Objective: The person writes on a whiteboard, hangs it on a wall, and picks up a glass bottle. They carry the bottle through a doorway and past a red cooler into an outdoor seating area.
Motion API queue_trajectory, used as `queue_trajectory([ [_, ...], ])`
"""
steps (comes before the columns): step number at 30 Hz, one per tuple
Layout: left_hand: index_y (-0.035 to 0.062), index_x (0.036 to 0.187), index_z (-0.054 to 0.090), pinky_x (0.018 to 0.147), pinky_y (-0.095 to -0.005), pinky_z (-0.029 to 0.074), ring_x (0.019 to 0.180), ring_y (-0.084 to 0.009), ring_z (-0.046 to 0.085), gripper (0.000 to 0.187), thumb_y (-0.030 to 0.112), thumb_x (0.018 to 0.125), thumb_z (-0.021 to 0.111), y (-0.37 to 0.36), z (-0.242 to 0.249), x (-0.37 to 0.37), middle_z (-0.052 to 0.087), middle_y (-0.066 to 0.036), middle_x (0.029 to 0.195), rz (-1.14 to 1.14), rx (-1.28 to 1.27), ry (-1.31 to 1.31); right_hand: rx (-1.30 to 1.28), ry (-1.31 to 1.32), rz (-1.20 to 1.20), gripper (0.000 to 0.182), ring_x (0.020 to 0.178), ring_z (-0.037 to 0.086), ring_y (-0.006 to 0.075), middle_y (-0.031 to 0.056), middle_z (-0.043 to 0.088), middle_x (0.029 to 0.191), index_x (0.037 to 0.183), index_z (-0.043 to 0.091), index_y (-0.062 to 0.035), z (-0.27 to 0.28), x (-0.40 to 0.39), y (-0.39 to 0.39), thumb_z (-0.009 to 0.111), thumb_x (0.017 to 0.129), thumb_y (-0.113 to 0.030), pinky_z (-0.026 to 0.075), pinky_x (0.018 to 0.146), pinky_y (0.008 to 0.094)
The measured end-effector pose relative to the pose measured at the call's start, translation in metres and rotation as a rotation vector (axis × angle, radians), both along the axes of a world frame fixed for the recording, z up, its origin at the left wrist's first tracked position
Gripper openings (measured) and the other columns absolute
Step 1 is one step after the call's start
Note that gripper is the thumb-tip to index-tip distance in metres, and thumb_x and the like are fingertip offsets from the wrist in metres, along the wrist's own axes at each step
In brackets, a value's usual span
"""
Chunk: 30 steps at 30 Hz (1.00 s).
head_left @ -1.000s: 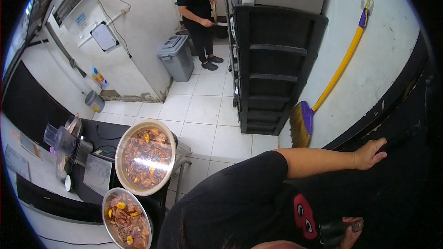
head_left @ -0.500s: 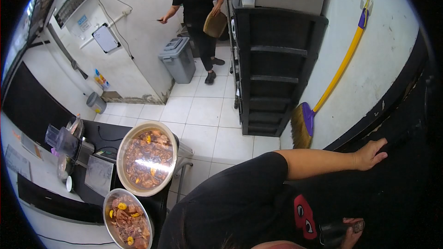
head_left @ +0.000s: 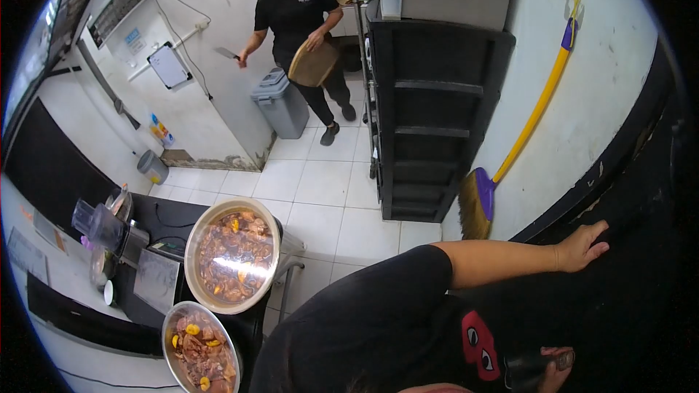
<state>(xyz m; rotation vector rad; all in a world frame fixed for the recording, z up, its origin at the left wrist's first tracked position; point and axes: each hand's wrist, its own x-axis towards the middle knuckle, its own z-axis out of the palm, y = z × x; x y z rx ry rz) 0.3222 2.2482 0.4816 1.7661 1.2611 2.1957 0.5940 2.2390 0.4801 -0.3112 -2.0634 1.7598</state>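
Observation:
My left hand (head_left: 585, 249) is at the end of my outstretched arm, at the right of the head view. Its thumb and fingers are apart over a very dark area, and nothing shows in it. Low in the view, in front of my black shirt (head_left: 364, 320), my right hand (head_left: 558, 372) has its fingers curled round a dark object (head_left: 523, 370) whose kind I cannot make out. Both hands are away from the cream tub (head_left: 191, 262) of meat in brown liquid and the metal bowl (head_left: 167, 335) of meat with yellow pieces.
A co-worker (head_left: 302, 25) stands by a grey bin (head_left: 284, 105), holding a knife (head_left: 227, 52) and a round wooden board (head_left: 313, 64). A black shelf unit (head_left: 437, 116) and a yellow-handled broom (head_left: 535, 116) are at the right. A food processor (head_left: 105, 225) stands on the dark table (head_left: 156, 207).
The co-worker has stepped closer and to the left, and the knife and board have moved left too. My hands have hardly moved.

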Motion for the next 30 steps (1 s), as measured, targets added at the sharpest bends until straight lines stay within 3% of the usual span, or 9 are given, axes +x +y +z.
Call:
queue_trajectory([
  [3, -0.0029, 0.101, 0.039, 0.067, -0.0387, 0.042, 0.083, -0.0438, 0.051, 0.029, 0.018, 0.084, 0.049, -0.003, 0.003, 0.001, 0.05, -0.027, 0.082, -0.008, -0.014, 0.0, 0.042, 0.027, -0.005, 0.027, 0.09, 0.054, 0.0253, 0.0166, 0.056, 0.096, 0.098, 0.048, 0.0005, -0.027, 0.01, 0.022, 0.057, 0.081, -0.018, 0.041, 0.085, 0.0385],
  [8, -0.0035, 0.101, 0.039, 0.066, -0.039, 0.042, 0.083, -0.0443, 0.051, 0.029, 0.018, 0.084, 0.05, -0.003, 0.001, -0.001, 0.05, -0.028, 0.081, -0.024, -0.067, -0.004, 0.062, 0.001, 0.016, 0.025, 0.093, 0.053, 0.0251, 0.0166, 0.056, 0.097, 0.099, 0.046, 0.0008, -0.022, 0.009, 0.019, 0.055, 0.083, -0.016, 0.04, 0.087, 0.0383],
  [11, -0.0043, 0.101, 0.039, 0.067, -0.0396, 0.042, 0.083, -0.0449, 0.051, 0.03, 0.018, 0.084, 0.05, 0.004, -0.003, -0.001, 0.05, -0.028, 0.082, 0.03, -0.024, 0.017, 0.03, 0.143, 0.26, 0.022, 0.095, 0.052, 0.0244, 0.0164, 0.055, 0.099, 0.1, 0.046, 0.0007, -0.057, 0.009, 0.057, 0.052, 0.084, -0.014, 0.039, 0.088, 0.038],
  [12, -0.0046, 0.101, 0.039, 0.067, -0.0398, 0.042, 0.083, -0.0449, 0.051, 0.031, 0.018, 0.084, 0.05, 0.006, -0.005, 0.0, 0.05, -0.028, 0.082, 0.04, -0.018, 0.021, 0.05, 0.091, 0.184, 0.022, 0.095, 0.052, 0.0243, 0.0164, 0.055, 0.1, 0.1, 0.046, 0.0007, -0.058, 0.015, 0.058, 0.051, 0.084, -0.013, 0.039, 0.088, 0.0381],
  [14, -0.0051, 0.101, 0.039, 0.067, -0.0402, 0.042, 0.083, -0.0448, 0.051, 0.031, 0.018, 0.084, 0.05, 0.007, -0.006, 0.0, 0.05, -0.028, 0.082, 0.061, -0.004, 0.029, 0.091, -0.013, 0.031, 0.021, 0.096, 0.051, 0.024, 0.0162, 0.055, 0.101, 0.101, 0.046, 0.0007, -0.02, 0.01, 0.018, 0.05, 0.085, -0.012, 0.038, 0.088, 0.0383],
  [17, -0.0051, 0.101, 0.039, 0.067, -0.0406, 0.042, 0.083, -0.0443, 0.052, 0.031, 0.018, 0.084, 0.05, 0.006, -0.005, -0.001, 0.05, -0.028, 0.082, 0.031, 0.001, 0.022, -0.213, -0.024, 0.007, 0.021, 0.096, 0.051, 0.0243, 0.0162, 0.055, 0.101, 0.102, 0.046, 0.0005, 0.032, -0.01, -0.032, 0.049, 0.085, -0.012, 0.038, 0.089, 0.0387],
  [26, -0.0033, 0.1, 0.039, 0.061, -0.0395, 0.042, 0.072, -0.0415, 0.053, 0.029, 0.018, 0.084, 0.05, 0.002, -0.002, 0.0, 0.05, -0.025, 0.075, 0.022, -0.033, 0.004, -0.253, -0.087, 0.046, 0.028, 0.095, 0.052, 0.0243, 0.0163, 0.055, 0.099, 0.101, 0.046, 0.0001, 0.045, -0.015, -0.036, 0.053, 0.084, -0.021, 0.039, 0.088, 0.0386],
  [30, -0.002, 0.097, 0.039, 0.057, -0.0396, 0.041, 0.067, -0.0402, 0.051, 0.026, 0.017, 0.083, 0.051, 0.003, -0.002, 0.001, 0.048, -0.024, 0.071, 0.049, -0.007, 0.011, -0.18, -0.082, -0.018, 0.037, 0.093, 0.053, 0.0236, 0.016, 0.055, 0.098, 0.1, 0.046, 0.0002, 0.014, -0.004, -0.014, 0.059, 0.081, -0.028, 0.039, 0.086, 0.0381],
])
